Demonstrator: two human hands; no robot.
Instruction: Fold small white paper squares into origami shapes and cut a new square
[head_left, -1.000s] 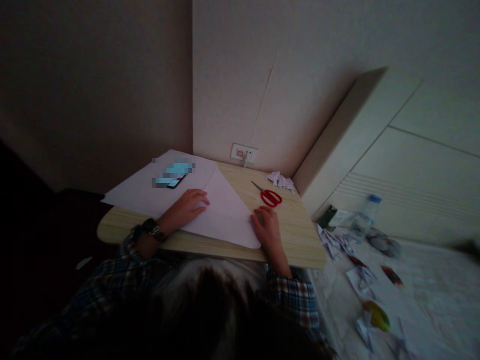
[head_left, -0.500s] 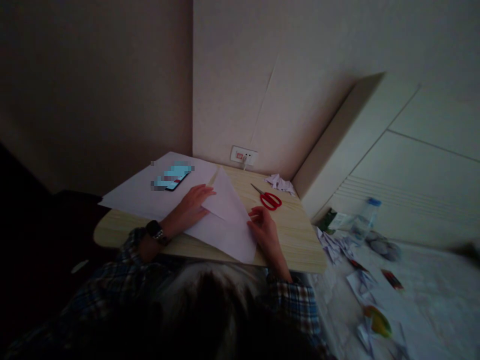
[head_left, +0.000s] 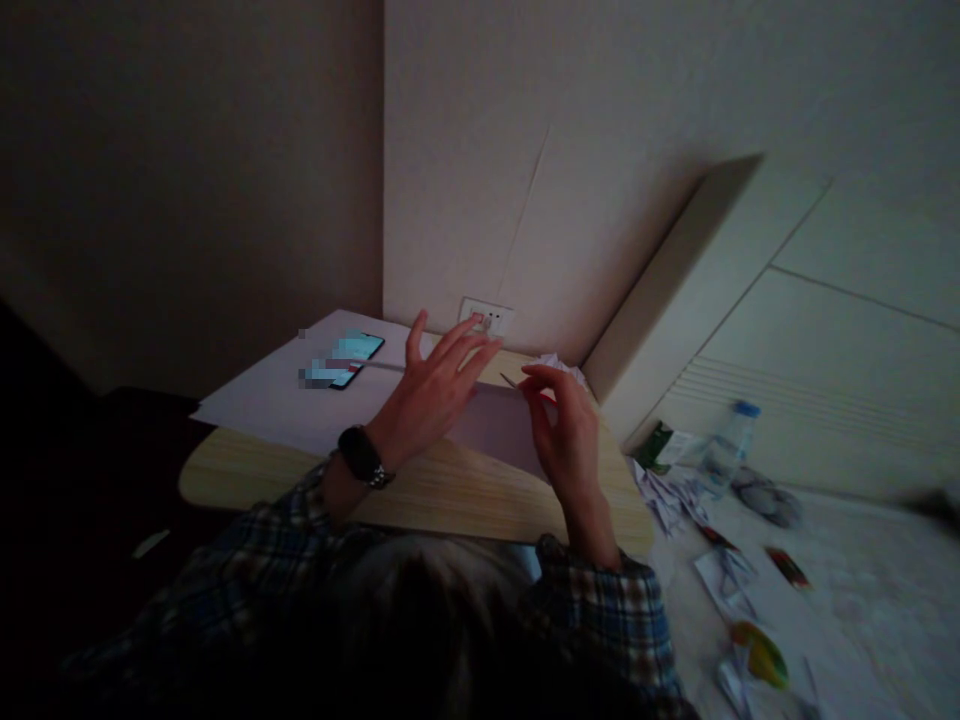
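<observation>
Over the table, my left hand (head_left: 439,390) is raised with its fingers spread, holding nothing that I can see. It hovers above a white sheet of paper (head_left: 502,425), which lies in shadow below and between my hands. My right hand (head_left: 566,425) is closed in a pinch at the sheet's right side, thumb and forefinger together on its edge. Behind those fingers the scissors (head_left: 510,381) show only a blade tip and a bit of red handle. Left of my left hand, more white paper (head_left: 262,390) lies flat, with a lit phone (head_left: 362,350) on it.
Crumpled paper (head_left: 559,365) sits at the back right of the wooden table (head_left: 300,480). A wall socket (head_left: 486,315) is just behind. To the right, a pale surface (head_left: 862,560) holds a plastic bottle (head_left: 731,445), paper scraps (head_left: 671,495) and small packets.
My left hand has lifted off the paper and moved right, fingers spreading. My right hand has risen up and right, now covering most of the scissors. The folded sheet has shifted and its pointed shape has gone.
</observation>
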